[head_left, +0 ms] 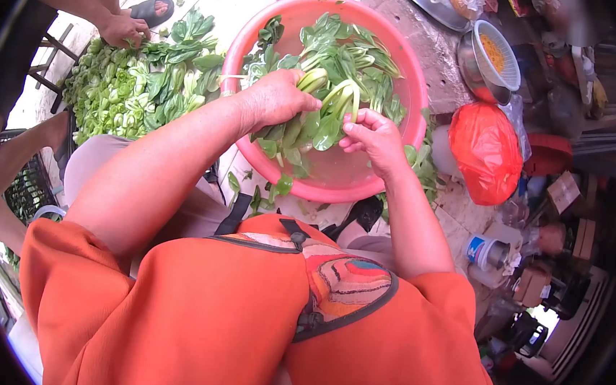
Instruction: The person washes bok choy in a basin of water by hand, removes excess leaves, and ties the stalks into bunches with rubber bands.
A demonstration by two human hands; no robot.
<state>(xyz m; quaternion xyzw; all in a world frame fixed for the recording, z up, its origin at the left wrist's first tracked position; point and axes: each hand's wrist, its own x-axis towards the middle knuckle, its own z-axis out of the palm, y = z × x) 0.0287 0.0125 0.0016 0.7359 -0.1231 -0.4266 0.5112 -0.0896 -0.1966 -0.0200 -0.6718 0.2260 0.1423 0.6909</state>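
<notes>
A large pink basin point(417, 78) holds water and many leafy greens point(334, 39). Above its near half, my left hand point(279, 100) is closed around the pale stems of a green bunch point(332, 111), whose leaves hang down over the water. On the right of that bunch is my right hand point(374, 136), its thumb and fingers pinched together at a stem of the same bunch. The exact fingertip contact there is small and hard to make out.
A heap of greens point(124, 91) lies left of the basin, with another person's hand point(124, 32) at its top edge. A red plastic bag point(485, 152), a colander point(499, 55) and a white bucket point(488, 254) stand right. Loose leaves lie near my feet.
</notes>
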